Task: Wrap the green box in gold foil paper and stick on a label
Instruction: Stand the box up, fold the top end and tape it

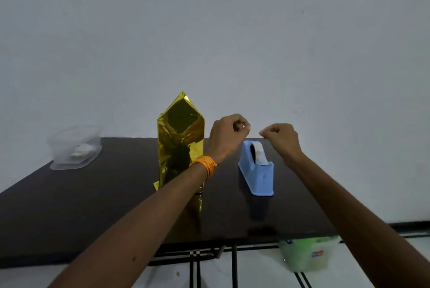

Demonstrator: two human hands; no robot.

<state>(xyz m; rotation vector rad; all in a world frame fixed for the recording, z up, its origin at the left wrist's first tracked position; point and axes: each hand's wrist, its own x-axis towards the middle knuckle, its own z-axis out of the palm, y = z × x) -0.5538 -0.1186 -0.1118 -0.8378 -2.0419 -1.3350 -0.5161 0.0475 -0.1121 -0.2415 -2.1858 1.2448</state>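
Foil-wrapped box [181, 146] is stood upright mid-frame on the bench [93, 206], with a tape dispenser [256, 169] to its right. Left hand [229, 129] and right hand [279, 135] are held curled above the dispenser. Whether anything is pinched cannot be told.

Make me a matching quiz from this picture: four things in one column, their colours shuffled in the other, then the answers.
Things:
1. wrapped box
2. tape dispenser
3. wristband
4. tub on the left

Colours:
A. blue
B. clear
C. gold
D. orange

Pairs: 1-C, 2-A, 3-D, 4-B
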